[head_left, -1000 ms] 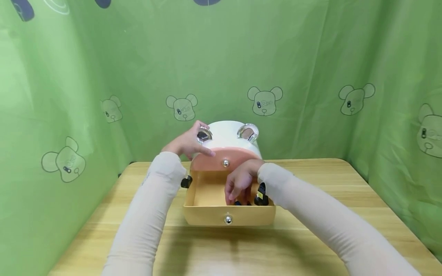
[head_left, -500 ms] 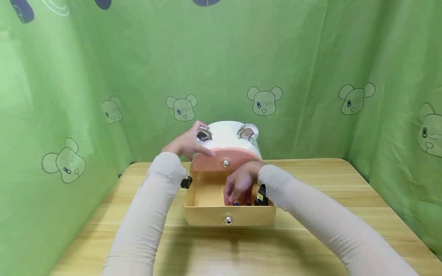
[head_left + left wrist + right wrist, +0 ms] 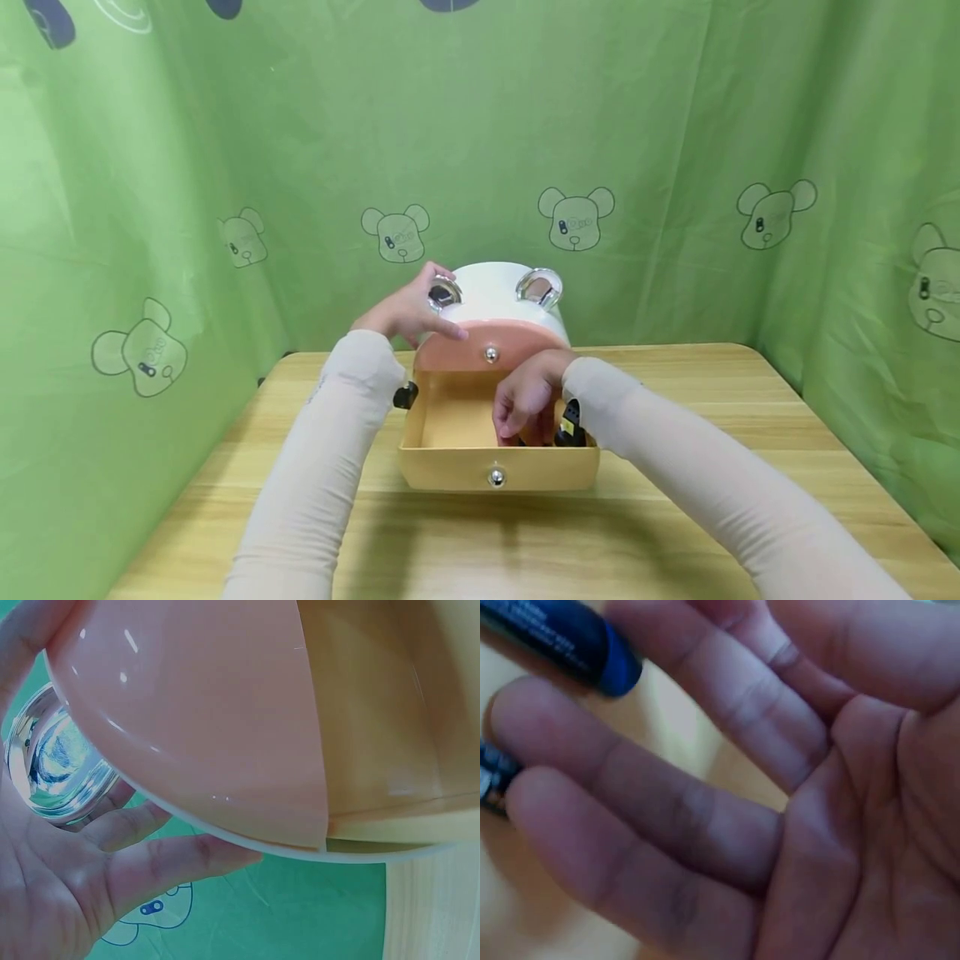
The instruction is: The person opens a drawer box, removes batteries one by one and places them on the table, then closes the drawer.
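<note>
On the table stands a small storage box with a white top, mirrored ears and a pink upper drawer front. My left hand grips the box around its left ear, thumb on the pink front. The yellow lower drawer is pulled out towards me. Inside it, my right hand reaches down with its fingers spread and loosely bent. A dark cylinder with a blue end and white print lies by one fingertip. Another dark printed item shows beside the lower fingertips, mostly cut off.
Silver knobs stick out from the drawer fronts. The wooden table spreads around the box. A green curtain with bear prints hangs behind and at both sides.
My right hand has shifted slightly to the right within the drawer, and the blue bit seen under its fingers is now hidden in the head view. The left hand and box have stayed put.
</note>
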`<state>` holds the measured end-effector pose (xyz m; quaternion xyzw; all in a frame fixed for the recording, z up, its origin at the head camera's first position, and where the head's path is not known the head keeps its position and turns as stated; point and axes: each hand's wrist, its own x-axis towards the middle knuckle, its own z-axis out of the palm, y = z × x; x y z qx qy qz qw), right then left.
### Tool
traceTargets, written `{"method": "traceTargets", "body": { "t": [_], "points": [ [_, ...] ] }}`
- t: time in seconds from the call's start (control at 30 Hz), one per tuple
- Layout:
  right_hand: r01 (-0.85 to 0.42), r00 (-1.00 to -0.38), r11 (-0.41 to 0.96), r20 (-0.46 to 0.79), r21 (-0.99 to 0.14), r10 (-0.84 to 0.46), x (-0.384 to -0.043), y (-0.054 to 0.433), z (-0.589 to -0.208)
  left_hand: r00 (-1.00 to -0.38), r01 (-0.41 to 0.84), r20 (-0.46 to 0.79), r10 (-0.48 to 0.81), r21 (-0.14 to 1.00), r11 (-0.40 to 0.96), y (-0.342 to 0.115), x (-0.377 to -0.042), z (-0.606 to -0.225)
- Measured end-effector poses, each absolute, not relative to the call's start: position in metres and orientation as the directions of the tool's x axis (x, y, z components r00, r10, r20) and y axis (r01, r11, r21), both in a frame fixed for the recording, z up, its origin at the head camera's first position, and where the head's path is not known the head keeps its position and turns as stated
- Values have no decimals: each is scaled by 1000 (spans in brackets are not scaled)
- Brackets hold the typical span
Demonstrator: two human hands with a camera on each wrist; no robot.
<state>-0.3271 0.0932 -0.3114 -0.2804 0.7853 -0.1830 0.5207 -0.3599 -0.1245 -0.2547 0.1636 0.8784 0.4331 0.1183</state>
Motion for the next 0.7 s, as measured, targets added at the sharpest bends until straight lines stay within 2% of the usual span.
{"method": "traceTargets", "body": {
  "t": [0.43,0.7],
  "points": [
    [-279,-395,778,-671,-563,-627,-327,92,-313,-916,190,-57,396,809,556,-125,-363,-256],
    [-330,-399,759,-646,-561,-651,-330,92,-315,-916,186,-62,395,809,557,-125,-363,-256]
  ]
}}
